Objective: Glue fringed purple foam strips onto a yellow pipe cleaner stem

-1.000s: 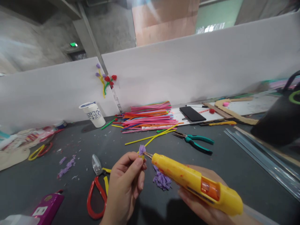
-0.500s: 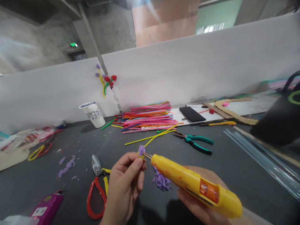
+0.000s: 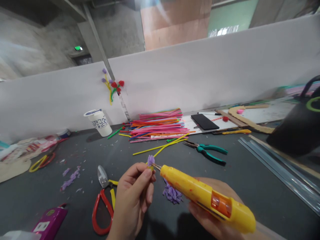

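Note:
My left hand [image 3: 136, 191] pinches a small purple flower [image 3: 150, 160] on a yellow pipe-cleaner stem, its fuzzy head upright above my fingertips. In my right hand [image 3: 215, 206] is a yellow glue gun [image 3: 200, 193], gripped from behind and pointing left. Its metal nozzle touches or nearly touches the flower's lower right side. Beneath the gun, partly covered by it, lies a pile of short purple pieces [image 3: 173, 194] on the dark table. Red-handled cutters [image 3: 103, 203] lie left of my left wrist, which hides part of their yellow-lined handle.
Behind my hands are yellow pipe cleaners [image 3: 160, 147], a colourful pipe-cleaner bundle [image 3: 160, 126] and teal pliers [image 3: 212, 153]. A white cup [image 3: 99, 123] stands back left; a phone [image 3: 205, 121] lies back right. Clear strips [image 3: 280, 176] and a black container [image 3: 295, 123] occupy the right; a purple box [image 3: 51, 221], front left.
The glue gun has shifted very slightly left, its rear end included. My left hand and the flower stay almost still.

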A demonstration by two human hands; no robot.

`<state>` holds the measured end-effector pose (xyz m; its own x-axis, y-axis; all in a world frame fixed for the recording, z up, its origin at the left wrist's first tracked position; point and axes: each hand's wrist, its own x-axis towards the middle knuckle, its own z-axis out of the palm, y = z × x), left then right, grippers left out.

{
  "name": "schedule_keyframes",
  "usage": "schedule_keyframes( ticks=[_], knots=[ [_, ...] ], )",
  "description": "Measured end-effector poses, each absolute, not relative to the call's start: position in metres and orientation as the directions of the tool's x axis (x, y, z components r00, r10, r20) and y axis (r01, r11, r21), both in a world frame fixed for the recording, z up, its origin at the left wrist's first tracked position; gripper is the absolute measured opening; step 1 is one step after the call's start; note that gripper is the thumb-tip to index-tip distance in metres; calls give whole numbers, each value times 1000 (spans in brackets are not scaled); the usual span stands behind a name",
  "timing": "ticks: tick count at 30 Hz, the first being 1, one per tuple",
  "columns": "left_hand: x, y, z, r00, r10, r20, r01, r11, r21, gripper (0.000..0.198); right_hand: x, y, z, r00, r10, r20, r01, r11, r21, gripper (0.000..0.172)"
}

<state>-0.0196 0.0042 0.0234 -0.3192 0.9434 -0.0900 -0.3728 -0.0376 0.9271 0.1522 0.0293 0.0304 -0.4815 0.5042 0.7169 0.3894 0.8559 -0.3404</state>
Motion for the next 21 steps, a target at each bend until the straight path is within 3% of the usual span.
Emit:
schedule_keyframes(
  ticks=[5, 14, 21],
  knots=[
    [-21, 5, 21, -328, 942, -77, -352, -46, 935, 18, 149, 32, 31, -471, 468, 748, 371, 874, -313, 37],
    [-21, 4, 20, -319, 945, -74, -352, -46, 935, 20, 153, 29, 23, -478, 548, 687, 401, 832, -384, 28],
    [-21, 4, 19, -310, 947, -90, -365, -31, 930, 22, 151, 30, 21, -475, 526, 705, 376, 846, -378, 29]
  ],
)
